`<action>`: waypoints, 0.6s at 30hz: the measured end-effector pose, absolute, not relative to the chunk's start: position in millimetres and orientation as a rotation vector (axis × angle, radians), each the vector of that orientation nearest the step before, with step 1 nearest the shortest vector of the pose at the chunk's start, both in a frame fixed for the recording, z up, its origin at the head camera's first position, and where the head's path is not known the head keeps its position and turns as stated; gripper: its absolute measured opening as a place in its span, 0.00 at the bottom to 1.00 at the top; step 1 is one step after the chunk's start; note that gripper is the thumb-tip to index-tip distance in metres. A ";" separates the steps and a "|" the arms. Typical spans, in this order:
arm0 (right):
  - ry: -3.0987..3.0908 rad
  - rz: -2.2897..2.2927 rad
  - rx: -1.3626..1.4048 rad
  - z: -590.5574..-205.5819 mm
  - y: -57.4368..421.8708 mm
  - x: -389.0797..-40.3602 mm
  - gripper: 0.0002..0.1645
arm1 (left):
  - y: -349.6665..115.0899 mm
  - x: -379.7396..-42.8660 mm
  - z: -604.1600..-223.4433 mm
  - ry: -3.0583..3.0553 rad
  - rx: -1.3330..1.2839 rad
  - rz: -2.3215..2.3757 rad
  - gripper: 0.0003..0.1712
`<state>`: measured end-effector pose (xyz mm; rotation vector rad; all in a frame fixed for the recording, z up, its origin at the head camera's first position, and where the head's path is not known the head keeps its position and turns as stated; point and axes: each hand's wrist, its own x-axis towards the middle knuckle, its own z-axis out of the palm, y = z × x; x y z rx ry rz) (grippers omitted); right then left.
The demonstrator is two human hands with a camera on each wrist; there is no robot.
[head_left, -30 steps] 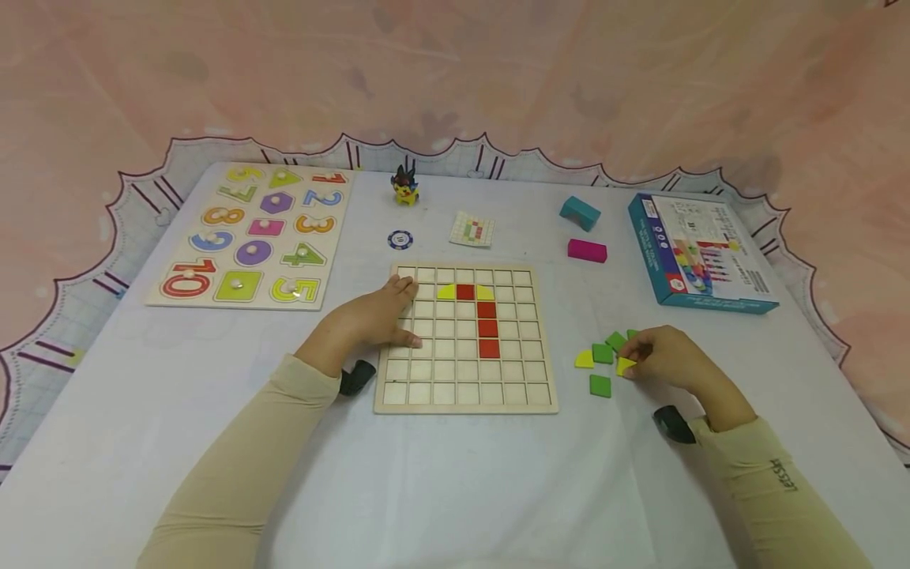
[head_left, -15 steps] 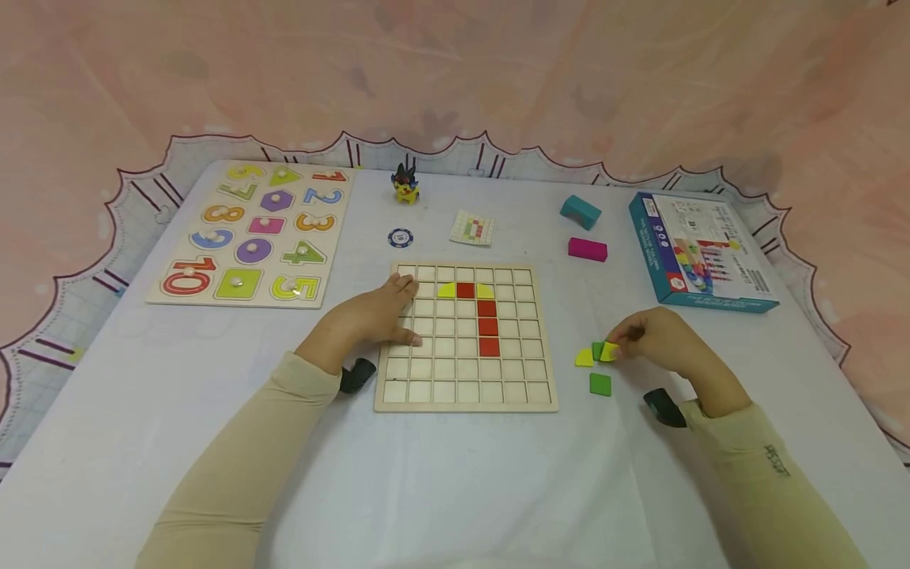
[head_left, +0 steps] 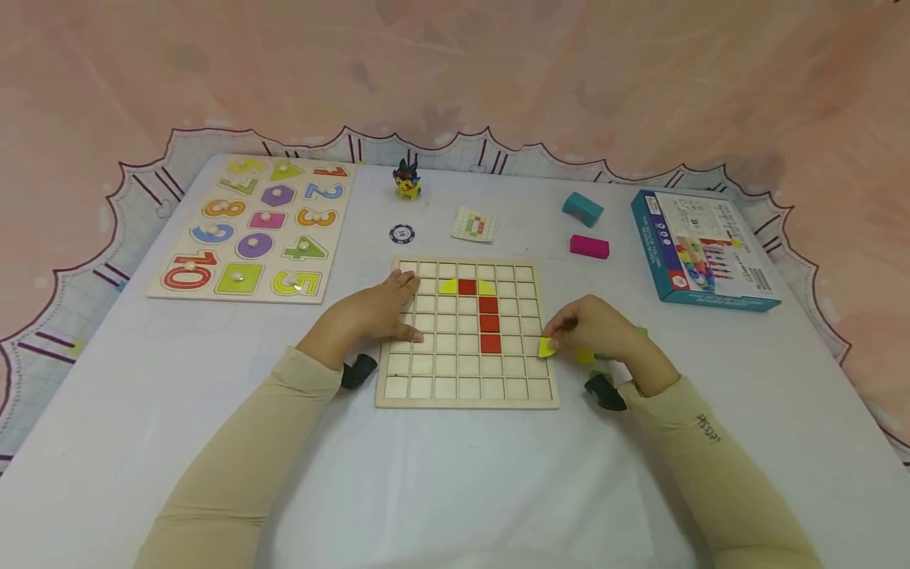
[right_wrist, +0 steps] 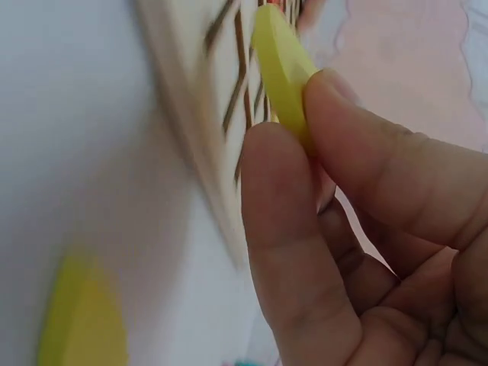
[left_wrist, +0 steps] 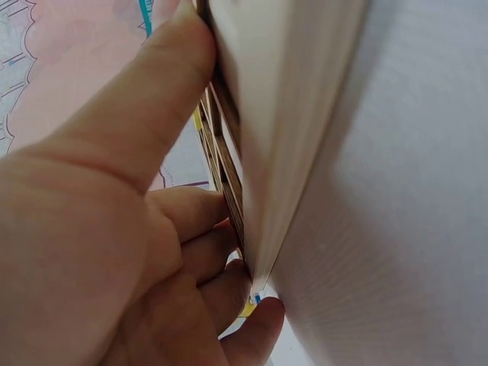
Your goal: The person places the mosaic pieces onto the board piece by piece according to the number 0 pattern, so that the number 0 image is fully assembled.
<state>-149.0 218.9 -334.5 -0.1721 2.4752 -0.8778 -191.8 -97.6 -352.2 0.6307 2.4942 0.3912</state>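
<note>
My right hand (head_left: 593, 328) pinches a yellow quarter-circle tile (head_left: 545, 348) between thumb and fingertips, over the right edge of a wooden grid board (head_left: 445, 366). The right wrist view shows this tile (right_wrist: 282, 69) from its side. My left hand (head_left: 366, 318) rests on the board's left edge, thumb and fingers spread. In the grid lie several red square tiles (head_left: 490, 344), the topmost one between two yellow quarter-circle pieces (head_left: 448, 288). Beside the board, partly hidden by my right hand, are another yellow tile (head_left: 584, 356) and green tiles (head_left: 643, 332).
Behind the board lie a small pattern card (head_left: 475, 225), a round chip (head_left: 401, 233) and a yellow-and-black figurine (head_left: 407, 183). A number puzzle board (head_left: 280, 269) is at left. Teal (head_left: 583, 209) and magenta blocks (head_left: 589, 246) stand near a flat box (head_left: 718, 261) at right.
My right hand has carried the yellow quarter-circle tile leftward from the loose pile to the board's right edge. The left hand has stayed on the board.
</note>
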 end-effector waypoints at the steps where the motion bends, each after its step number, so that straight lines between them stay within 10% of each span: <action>1: 2.471 -0.881 -0.194 -335.8 213.2 -149.5 0.09 | -97.4 -192.0 -352.1 2.495 0.629 0.389 0.57; 18: 2.414 -0.889 -0.318 -346.9 163.4 -146.1 0.06 | -97.9 -191.2 -350.5 2.499 0.654 0.379 0.57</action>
